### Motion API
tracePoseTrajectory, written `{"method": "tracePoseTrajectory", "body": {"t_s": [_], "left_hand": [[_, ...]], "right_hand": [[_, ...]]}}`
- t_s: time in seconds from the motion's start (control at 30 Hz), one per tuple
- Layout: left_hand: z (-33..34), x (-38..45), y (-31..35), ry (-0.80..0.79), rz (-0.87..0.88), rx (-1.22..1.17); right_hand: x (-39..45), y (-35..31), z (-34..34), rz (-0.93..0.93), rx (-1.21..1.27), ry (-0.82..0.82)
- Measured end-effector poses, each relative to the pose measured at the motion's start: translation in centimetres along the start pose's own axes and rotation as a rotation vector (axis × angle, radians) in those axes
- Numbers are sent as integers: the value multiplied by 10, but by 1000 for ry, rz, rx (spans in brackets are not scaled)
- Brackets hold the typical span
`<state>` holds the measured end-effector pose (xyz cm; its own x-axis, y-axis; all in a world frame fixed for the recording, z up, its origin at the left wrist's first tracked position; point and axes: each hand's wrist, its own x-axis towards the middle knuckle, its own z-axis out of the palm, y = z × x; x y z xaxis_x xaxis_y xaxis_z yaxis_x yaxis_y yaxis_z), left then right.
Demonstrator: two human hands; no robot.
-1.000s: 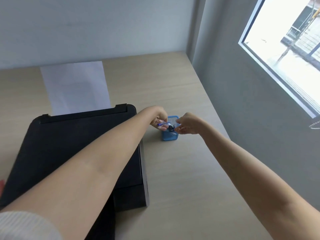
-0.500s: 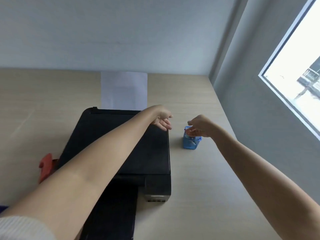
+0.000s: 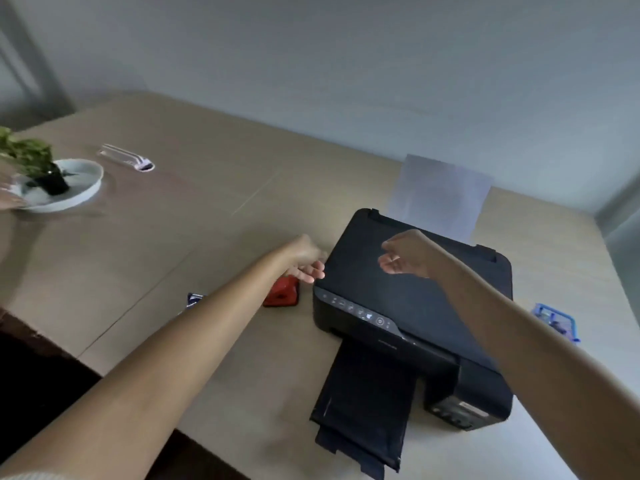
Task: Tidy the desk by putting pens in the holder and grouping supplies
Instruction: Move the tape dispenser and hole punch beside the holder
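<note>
**Reaching past the printer for the loose supplies**

Reaching across the desk (image 3: pixel 214 140), I use the black printer (image 3: pixel 412 299) as my reference for everything. My left hand (image 3: pixel 306 259) hovers just off the printer's left edge, fingers loosely spread and holding nothing, right above the red item (image 3: pixel 282 294) that sits on the desk beside the printer's left front corner. I judge it a stapler or similar supply, though blur keeps me from being sure. My hand is there because that item looks like the next thing to gather.

My right hand (image 3: pixel 403 256) hangs over the printer's lid, fingers curled loosely inward; I see nothing in it, so I take it as empty and simply trailing along.

The blue pen holder (image 3: pixel 556 320) stands on the desk to the right of the printer, partly behind my right forearm, with dark things inside it that I take to be pens. A small dark blue item (image 3: pixel 194 299) lies farther left of the printer, past the red one, partly hidden by my left forearm. Well to the printer's far left rest a white dish (image 3: pixel 81 192) with a plant and a clear case (image 3: pixel 126 157).
</note>
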<state>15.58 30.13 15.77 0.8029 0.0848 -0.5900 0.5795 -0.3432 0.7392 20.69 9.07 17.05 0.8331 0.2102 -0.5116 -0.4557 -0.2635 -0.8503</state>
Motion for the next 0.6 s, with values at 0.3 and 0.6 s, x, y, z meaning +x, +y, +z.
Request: {"method": "tracePoseTrajectory", "body": {"t_s": [0.3, 0.6], "left_hand": [[-128, 2, -155, 430, 9, 412], [-131, 15, -261, 397, -176, 436]], "right_hand": [[58, 4, 174, -14, -239, -48], [117, 63, 245, 79, -564, 181]]}}
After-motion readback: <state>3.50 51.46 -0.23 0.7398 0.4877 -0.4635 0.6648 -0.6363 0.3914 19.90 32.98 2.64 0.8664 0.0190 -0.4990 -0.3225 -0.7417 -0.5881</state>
